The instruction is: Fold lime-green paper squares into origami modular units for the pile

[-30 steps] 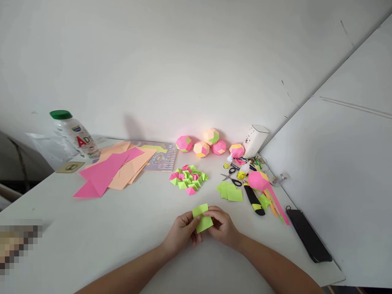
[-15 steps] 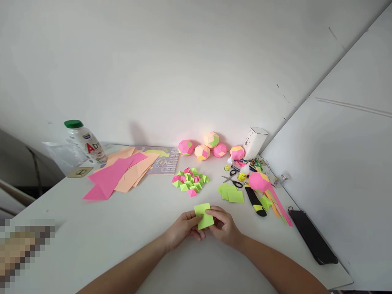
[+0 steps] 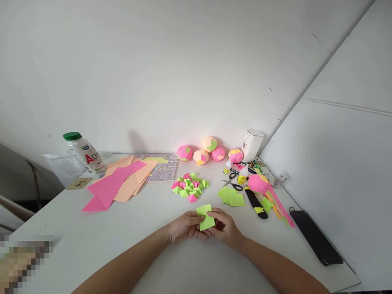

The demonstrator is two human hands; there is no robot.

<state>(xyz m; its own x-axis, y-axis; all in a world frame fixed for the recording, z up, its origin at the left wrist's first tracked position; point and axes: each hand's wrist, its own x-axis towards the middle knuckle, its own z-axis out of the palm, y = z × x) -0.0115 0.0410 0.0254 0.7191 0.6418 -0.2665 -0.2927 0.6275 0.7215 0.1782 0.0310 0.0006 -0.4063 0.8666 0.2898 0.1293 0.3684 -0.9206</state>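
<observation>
Both hands meet over the near middle of the white table (image 3: 101, 241), pinching one small green paper square (image 3: 205, 217). My left hand (image 3: 185, 226) grips its left edge with curled fingers. My right hand (image 3: 225, 228) grips its right edge, thumb on top. The paper is bent upward along a fold. Just beyond it lies a heap of small folded green and pink paper pieces (image 3: 190, 186). A short stack of green squares (image 3: 231, 197) lies to the right of that.
Pink and orange sheets (image 3: 118, 181) lie at the left by a green-capped bottle (image 3: 84, 152). Several paper balls (image 3: 200, 155) line the wall with a white box (image 3: 252, 145). Scissors (image 3: 233, 184), glue bottles, a cutter (image 3: 255, 202) and a black phone (image 3: 315, 241) lie right.
The view has tilted down slightly, so everything sits lower in the picture. Both hands stay closed on the green square, with the fingers working it in slightly closer.
</observation>
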